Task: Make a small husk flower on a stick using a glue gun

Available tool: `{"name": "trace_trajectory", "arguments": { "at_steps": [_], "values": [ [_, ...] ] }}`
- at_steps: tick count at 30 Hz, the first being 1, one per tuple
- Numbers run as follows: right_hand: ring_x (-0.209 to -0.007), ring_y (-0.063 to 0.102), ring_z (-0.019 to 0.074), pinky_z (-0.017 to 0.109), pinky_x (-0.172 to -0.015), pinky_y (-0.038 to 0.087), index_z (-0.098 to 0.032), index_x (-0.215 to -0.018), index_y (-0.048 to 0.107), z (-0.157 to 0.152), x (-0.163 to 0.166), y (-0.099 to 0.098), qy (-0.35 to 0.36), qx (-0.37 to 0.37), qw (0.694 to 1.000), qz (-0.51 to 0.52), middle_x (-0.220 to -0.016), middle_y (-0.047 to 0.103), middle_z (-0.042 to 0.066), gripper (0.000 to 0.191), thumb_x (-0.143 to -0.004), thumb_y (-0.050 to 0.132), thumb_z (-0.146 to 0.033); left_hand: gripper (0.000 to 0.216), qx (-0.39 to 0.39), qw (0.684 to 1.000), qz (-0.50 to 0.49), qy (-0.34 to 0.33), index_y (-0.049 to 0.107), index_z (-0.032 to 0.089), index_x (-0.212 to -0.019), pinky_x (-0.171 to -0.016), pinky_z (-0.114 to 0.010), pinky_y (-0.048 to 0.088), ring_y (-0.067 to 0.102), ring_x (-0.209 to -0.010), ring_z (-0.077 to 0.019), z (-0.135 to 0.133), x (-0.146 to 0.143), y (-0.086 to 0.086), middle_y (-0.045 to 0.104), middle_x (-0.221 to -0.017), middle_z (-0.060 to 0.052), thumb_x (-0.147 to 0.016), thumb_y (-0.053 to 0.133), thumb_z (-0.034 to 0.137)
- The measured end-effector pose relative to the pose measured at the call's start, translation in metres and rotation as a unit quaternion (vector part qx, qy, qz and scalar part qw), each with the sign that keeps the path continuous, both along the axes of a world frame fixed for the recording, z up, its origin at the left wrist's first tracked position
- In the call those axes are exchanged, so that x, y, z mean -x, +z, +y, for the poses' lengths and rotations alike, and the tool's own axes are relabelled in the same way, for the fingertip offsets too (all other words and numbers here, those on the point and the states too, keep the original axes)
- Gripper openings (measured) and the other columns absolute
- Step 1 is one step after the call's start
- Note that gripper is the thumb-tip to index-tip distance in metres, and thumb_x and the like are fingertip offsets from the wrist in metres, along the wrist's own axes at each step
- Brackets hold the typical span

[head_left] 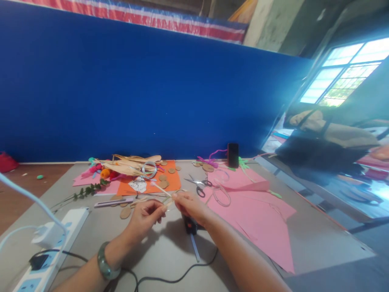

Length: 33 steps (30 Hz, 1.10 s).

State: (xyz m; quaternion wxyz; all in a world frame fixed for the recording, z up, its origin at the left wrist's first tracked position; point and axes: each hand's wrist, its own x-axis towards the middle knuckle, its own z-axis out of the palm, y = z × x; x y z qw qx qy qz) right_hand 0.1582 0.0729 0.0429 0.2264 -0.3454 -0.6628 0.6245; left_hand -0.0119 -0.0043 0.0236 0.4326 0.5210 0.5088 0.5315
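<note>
My left hand (148, 217) is closed in a pinch, thumb against fingers, on a thin pale strip (169, 204). Close beside it, my right hand (189, 206) pinches the same strip; a slim pale stick (162, 189) sticks out from its fingers toward the upper left. Whether stick and strip are one piece I cannot tell. Beneath the right hand is a black glue gun (190, 225), partly hidden, with a translucent glue stick (195, 248) protruding toward me. Scissors (200, 186) lie open just beyond that hand. A utility knife (113, 202) rests left of the fingers.
Dried husks (127, 165), a tape roll (149, 169) and cardboard discs (163, 184) lie around orange paper (173, 184). Pink sheets (258, 219) cover the right side. A phone (233, 155) stands at the back. A power strip (65, 239) and black cable (179, 279) are near.
</note>
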Motion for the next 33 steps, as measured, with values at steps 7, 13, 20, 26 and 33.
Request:
{"name": "trace_trajectory", "arguments": {
  "at_steps": [7, 13, 20, 26, 33],
  "values": [
    [-0.046, 0.027, 0.0086, 0.023, -0.045, 0.02, -0.019, -0.058, 0.045, 0.003, 0.001, 0.001, -0.048, -0.096, 0.994, -0.019, -0.048, 0.032, -0.006, 0.056, -0.089, 0.037, -0.065, 0.03, -0.017, 1.0, -0.018, 0.018, 0.065, 0.014, -0.064, -0.046, -0.019, 0.041, 0.052, -0.047, -0.0097, 0.0, 0.0, -0.001, 0.062, -0.056, -0.001, -0.078, 0.068, 0.04],
    [-0.059, 0.039, 0.0112, 0.024, -0.055, 0.03, -0.018, -0.064, 0.049, -0.006, 0.002, 0.001, 0.047, -0.198, 0.974, -0.099, -0.061, 0.043, -0.003, 0.05, -0.09, 0.042, -0.06, 0.033, -0.004, 1.0, -0.006, 0.029, 0.067, 0.013, -0.064, -0.043, -0.019, 0.04, 0.052, -0.044, -0.01, 0.002, 0.003, -0.008, 0.063, -0.053, -0.002, -0.078, 0.068, 0.044],
    [-0.058, 0.038, 0.0108, 0.023, -0.055, 0.03, -0.018, -0.062, 0.047, -0.008, 0.005, -0.003, 0.068, -0.177, 0.978, -0.089, -0.059, 0.039, -0.004, 0.047, -0.091, 0.042, -0.054, 0.038, 0.003, 1.0, -0.002, 0.02, 0.066, 0.013, -0.059, -0.042, -0.019, 0.038, 0.051, -0.043, -0.0098, 0.005, 0.002, -0.014, 0.06, -0.049, -0.002, -0.077, 0.068, 0.047],
    [-0.053, 0.036, 0.0111, 0.024, -0.051, 0.027, -0.018, -0.059, 0.046, -0.007, 0.005, 0.002, 0.061, -0.168, 0.977, -0.117, -0.056, 0.039, -0.003, 0.05, -0.091, 0.039, -0.056, 0.042, 0.013, 0.999, -0.016, 0.027, 0.067, 0.013, -0.061, -0.042, -0.02, 0.039, 0.052, -0.043, -0.0104, 0.004, -0.002, -0.01, 0.062, -0.051, -0.003, -0.074, 0.068, 0.052],
    [-0.053, 0.041, 0.0147, 0.027, -0.05, 0.033, -0.019, -0.059, 0.053, -0.009, 0.012, 0.013, 0.041, -0.198, 0.972, -0.122, -0.054, 0.041, -0.001, 0.054, -0.087, 0.039, -0.063, 0.045, -0.007, 0.998, -0.07, -0.004, 0.068, 0.012, -0.068, -0.046, -0.021, 0.042, 0.05, -0.046, -0.0093, 0.004, -0.004, -0.003, 0.061, -0.056, -0.003, -0.074, 0.066, 0.057]
  ]
}}
